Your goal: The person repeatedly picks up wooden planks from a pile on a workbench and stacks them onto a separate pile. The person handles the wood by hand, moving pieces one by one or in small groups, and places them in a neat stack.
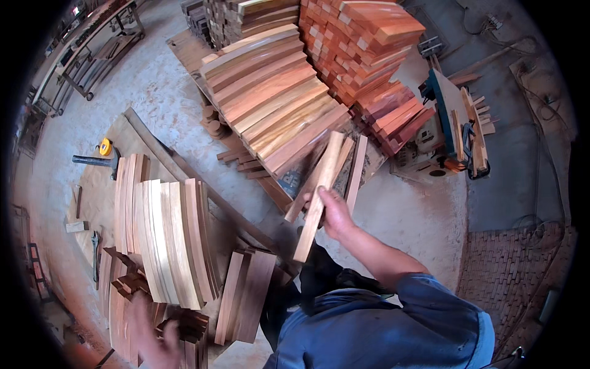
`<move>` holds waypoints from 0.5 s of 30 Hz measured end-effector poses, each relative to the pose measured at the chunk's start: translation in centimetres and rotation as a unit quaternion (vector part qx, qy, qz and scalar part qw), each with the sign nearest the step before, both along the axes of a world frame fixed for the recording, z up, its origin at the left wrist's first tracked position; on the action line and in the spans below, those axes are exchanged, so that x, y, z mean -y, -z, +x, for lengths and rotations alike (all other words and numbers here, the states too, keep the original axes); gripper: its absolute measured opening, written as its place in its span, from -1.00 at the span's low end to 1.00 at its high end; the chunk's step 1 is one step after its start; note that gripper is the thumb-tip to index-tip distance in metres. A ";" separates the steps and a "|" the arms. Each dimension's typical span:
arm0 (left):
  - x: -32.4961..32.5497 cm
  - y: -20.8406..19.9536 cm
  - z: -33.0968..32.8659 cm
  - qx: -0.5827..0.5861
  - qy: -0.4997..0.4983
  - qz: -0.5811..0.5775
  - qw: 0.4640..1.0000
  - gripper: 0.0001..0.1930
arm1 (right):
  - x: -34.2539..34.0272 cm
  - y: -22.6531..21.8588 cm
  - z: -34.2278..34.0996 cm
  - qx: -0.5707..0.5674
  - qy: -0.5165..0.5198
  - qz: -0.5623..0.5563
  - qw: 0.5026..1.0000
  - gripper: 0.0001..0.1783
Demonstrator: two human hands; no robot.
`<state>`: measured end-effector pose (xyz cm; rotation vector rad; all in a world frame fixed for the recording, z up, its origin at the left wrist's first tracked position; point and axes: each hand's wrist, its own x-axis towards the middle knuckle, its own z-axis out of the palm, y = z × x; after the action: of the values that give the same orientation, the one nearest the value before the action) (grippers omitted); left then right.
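My right hand [335, 212] is closed round a pale wooden slat [324, 190], held up at a slant in front of me. Other slats stand close behind it, and I cannot tell how many are in the grip. A separate reddish slat [356, 175] leans just to the right. At the lower left, my left hand [153, 335] is blurred, its fingers apart, over short dark wooden pieces [132, 283]. Nothing shows in it. Beside it, long pale slats [166, 240] lie side by side on a work table [92, 190].
Ahead is a pallet stack of planks [276, 104], with reddish blocks [356, 55] piled behind. A hammer [98, 160], yellow tape measure [105, 146] and wrench [96, 255] lie at the table's left. At right stands a machine with a green-edged table [445, 117].
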<state>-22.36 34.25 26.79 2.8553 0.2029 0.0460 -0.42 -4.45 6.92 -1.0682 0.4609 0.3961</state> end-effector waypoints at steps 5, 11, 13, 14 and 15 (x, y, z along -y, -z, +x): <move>14.0 7.9 11.4 -0.022 0.083 -0.174 0.981 -0.43 | 11.0 1.9 2.1 -0.042 0.087 -0.057 0.994 -0.65; 28.8 22.3 18.2 -0.079 0.120 -0.246 0.959 -0.44 | 18.2 2.1 2.2 -0.075 0.093 -0.115 0.986 -0.70; 31.7 26.0 18.6 -0.045 0.134 -0.138 0.980 -0.40 | 19.2 3.1 1.8 -0.095 0.084 -0.117 0.985 -0.70; 32.9 26.5 19.1 -0.027 0.144 -0.085 0.986 -0.38 | 19.9 3.7 1.6 -0.104 0.083 -0.118 0.984 -0.71; 33.9 26.8 19.3 -0.030 0.133 -0.061 0.989 -0.40 | 20.3 4.3 1.4 -0.104 0.067 -0.121 0.985 -0.73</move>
<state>-3.07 0.34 -0.04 2.7375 -0.1592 -0.1025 1.02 -24.79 2.64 -1.2290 0.7774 0.3391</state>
